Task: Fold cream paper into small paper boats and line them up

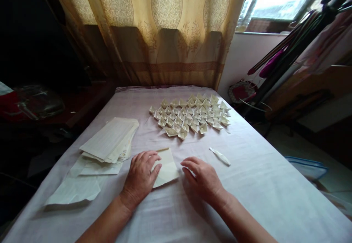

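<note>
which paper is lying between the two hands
The flat cream paper, partly covered by the left hand, near the right hand. The loose papers lie left of both hands; the small folded pieces sit beyond them.

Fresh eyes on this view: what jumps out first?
The crowd of small folded paper boats toward the far side of the table. Then the patterned yellow curtain behind it, and the left hand resting on a sheet in front of the boats.

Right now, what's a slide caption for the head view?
Left hand on pale paper, right hand beside it, small folded paper shapes beyond.
</note>
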Demonstrator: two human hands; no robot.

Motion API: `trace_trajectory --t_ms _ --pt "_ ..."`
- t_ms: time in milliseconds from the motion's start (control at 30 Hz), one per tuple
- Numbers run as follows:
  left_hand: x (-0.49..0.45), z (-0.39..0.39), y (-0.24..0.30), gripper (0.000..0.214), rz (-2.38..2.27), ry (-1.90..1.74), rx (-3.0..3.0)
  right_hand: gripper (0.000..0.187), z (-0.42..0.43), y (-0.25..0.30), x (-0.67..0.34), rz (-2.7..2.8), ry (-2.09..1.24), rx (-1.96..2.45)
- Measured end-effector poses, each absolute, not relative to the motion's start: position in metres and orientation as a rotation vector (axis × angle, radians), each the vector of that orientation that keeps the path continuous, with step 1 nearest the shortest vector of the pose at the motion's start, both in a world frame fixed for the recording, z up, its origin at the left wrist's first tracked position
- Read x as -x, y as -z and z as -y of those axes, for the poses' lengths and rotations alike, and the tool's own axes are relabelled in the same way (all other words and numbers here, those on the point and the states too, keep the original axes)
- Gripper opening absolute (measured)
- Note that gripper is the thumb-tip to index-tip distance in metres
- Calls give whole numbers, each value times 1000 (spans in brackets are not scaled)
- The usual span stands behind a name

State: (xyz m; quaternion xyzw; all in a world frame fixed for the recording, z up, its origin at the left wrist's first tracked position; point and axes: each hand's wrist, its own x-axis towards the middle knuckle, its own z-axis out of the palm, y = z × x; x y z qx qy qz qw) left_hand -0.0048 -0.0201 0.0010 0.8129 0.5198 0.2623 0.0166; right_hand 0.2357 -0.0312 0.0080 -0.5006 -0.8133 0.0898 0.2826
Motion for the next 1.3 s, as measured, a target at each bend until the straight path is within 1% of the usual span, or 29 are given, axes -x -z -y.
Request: trace_trajectory --t_ms 33,100,167,267,333,367,433,533,633,733,800,933,1033,1167,1300 --pt "12 13 -4 20 -1671 -871 -2535 19 35 -6 -230 2200 -312 1344" --pt "25 -1 -9 33 -1779 -910 -2557 17 41 -3 -222 2212 -357 1353" --pt "32 -13 -13 37 -1789 -815 -2581 16 45 -2 -218 2190 -329 1365" --pt "31 -26 -16 26 -1735 -548 -2556 24 52 -4 -213 2179 -239 1349" --pt "27 -30 -17 16 -1729 -422 -2514 23 57 -7 -208 2203 -192 1320" --pt "24 -31 -18 14 -1735 -390 -2497 21 60 -8 -204 2219 -184 1308" --pt "20 -30 -18 16 -1770 -381 -2474 17 65 -10 -196 2263 -201 1294" --pt "18 -23 -20 26 -1902 -364 -2383 23 68 -9 -183 2342 -221 1319" --pt "18 -11 -21 34 -1981 -280 -2230 24 62 -3 -173 2420 -141 1366" --pt "18 3 -22 34 -1934 -240 -2158 16 51 3 -173 2491 -21 1354" --pt "18 10 -23 34 -1898 -233 -2175 14 43 6 -177 2504 51 1340" --pt "26 9 -21 35 -1805 -175 -2383 10 31 7 -190 2549 132 1265" --pt "39 -6 -17 31 -1702 -267 -2577 11 22 6 -199 2558 131 1296" --pt "58 -30 -13 26 -1416 -315 -2786 12 14 5 -209 2520 154 1384" --pt "64 -45 -17 13 -1268 -318 -2925 20 15 3 -212 2431 141 1368"
